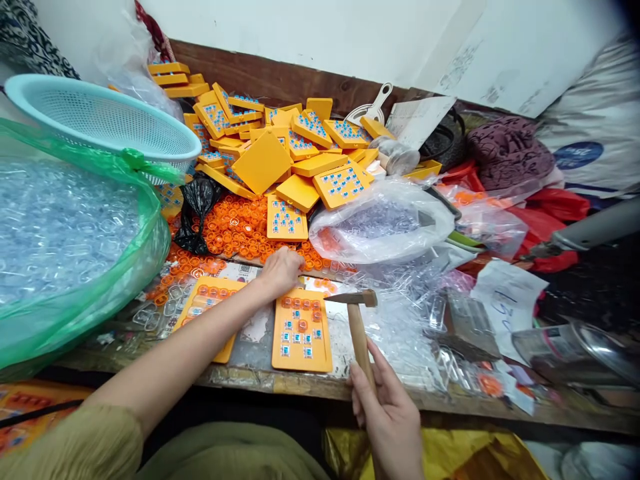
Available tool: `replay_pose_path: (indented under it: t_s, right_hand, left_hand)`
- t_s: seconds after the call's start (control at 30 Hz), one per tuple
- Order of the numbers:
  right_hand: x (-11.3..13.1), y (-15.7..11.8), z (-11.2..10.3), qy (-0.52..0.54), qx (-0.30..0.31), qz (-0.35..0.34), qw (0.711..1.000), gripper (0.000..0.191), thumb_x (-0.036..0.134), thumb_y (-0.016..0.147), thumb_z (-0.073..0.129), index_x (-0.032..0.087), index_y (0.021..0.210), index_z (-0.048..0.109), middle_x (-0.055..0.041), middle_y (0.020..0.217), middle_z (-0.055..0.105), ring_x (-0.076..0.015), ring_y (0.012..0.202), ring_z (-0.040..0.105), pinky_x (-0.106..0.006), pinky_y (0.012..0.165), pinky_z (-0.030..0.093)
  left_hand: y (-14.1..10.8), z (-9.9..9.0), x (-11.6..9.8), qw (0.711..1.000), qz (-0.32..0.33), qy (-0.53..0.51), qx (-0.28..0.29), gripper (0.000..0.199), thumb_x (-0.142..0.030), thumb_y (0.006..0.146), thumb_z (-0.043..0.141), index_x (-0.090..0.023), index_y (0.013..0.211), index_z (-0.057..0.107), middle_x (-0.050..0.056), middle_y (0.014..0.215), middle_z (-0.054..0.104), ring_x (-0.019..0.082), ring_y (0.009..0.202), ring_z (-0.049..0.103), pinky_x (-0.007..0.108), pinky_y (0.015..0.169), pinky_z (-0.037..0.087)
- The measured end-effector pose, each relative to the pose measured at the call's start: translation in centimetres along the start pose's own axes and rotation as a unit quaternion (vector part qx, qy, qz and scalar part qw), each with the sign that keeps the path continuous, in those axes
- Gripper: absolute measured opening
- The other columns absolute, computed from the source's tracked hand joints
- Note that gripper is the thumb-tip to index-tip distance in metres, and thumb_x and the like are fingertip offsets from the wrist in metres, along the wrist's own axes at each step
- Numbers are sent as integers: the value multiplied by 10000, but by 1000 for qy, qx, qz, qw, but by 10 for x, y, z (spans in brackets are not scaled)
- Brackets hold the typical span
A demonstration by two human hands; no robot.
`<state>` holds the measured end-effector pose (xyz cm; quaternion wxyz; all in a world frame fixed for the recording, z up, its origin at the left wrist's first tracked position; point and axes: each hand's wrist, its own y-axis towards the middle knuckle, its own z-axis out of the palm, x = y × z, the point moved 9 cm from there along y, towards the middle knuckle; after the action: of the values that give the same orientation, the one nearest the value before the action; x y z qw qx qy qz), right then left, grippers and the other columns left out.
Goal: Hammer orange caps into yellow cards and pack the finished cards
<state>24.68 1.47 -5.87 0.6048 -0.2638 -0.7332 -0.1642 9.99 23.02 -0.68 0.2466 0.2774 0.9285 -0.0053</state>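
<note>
My right hand is wrapped round the wooden handle of a hammer, its metal head raised just right of a yellow plastic panel. That panel lies flat on the bench and carries small blue-and-clear pieces, with orange translucent rings over several of them. My left hand reaches past the panel's far edge, beside a heap of orange rings. Its fingers are closed, and whatever they may hold is hidden. Partly behind my left forearm lies a second yellow panel with orange and clear pieces on it.
Many yellow panels are piled at the back. A green bag of clear plastic pieces and a light-blue basket stand left. An open clear bag lies behind the hammer. A clear jar rests on the right.
</note>
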Motion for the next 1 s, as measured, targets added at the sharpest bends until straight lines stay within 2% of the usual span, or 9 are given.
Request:
replay_pose_path:
  t_s: [0.17,0.3,0.4,0.53,0.63,0.7,0.8,0.87,1.0]
  right_hand:
    - [-8,3,1,50,7,62,997,690,468,732,708,180,1328,515,57,546,533,-58,401,398,-170,366,349]
    - [-11,4,1,71,15,84,994,731,474,716,720,179,1344,488,56,553,545,-56,390,397,-163,348,332]
    - [-6,5,5,70,14,84,994,709,476,707,724,180,1318,520,58,548,537,-58,390,396,-166,346,328]
    - [3,1,7,51,11,64,997,638,457,714,724,181,1268,574,62,528,520,-58,399,389,-173,361,340]
    - [3,-7,4,21,21,53,998,569,450,731,707,213,1239,610,17,645,638,-58,382,413,-186,352,388]
    - [6,-11,-2,-29,23,16,999,491,449,755,678,233,1195,649,-32,827,722,-89,426,532,-210,403,486]
    - [21,-17,-4,-114,50,-94,988,386,395,787,647,232,1133,693,-53,1075,719,-210,799,717,-279,727,597]
    - [29,-21,1,-150,84,-161,972,352,316,805,632,225,1140,688,-43,1133,697,-234,989,686,-287,879,549]
    - [35,-24,9,-174,119,-223,952,361,214,816,616,222,1173,664,-32,1153,683,-212,1001,680,-243,883,536]
  left_hand:
    - [-10,-8,-2,1000,-7,-13,18,194,-208,871,537,-130,999,661,90,961,673,211,911,617,370,814,497]
    - [-52,-12,14,992,-51,-89,74,203,-184,801,563,-157,946,703,33,789,706,158,690,628,256,644,483]
    - [-84,-1,29,984,-95,-84,126,176,-183,786,565,-169,883,711,37,759,702,193,707,638,278,631,480]
    - [-96,2,22,996,-16,20,84,208,-103,807,504,-148,820,706,102,908,685,246,886,629,345,782,492]
    - [-99,-1,13,999,29,6,44,232,-88,837,467,-131,826,695,105,854,681,227,819,636,339,755,515]
    - [-104,-10,4,997,63,-37,-12,229,-99,859,457,-124,889,682,95,837,692,207,788,643,320,734,528]
    - [-115,-18,-9,987,108,-97,-75,225,-111,882,445,-118,970,652,93,875,701,182,804,646,289,739,536]
    - [-118,-15,-11,987,105,-100,-74,234,-94,880,427,-111,992,631,105,908,689,191,837,637,306,757,537]
    - [-116,-5,3,994,49,-82,-43,285,-39,836,398,-118,1044,576,118,974,654,219,913,606,361,806,525]
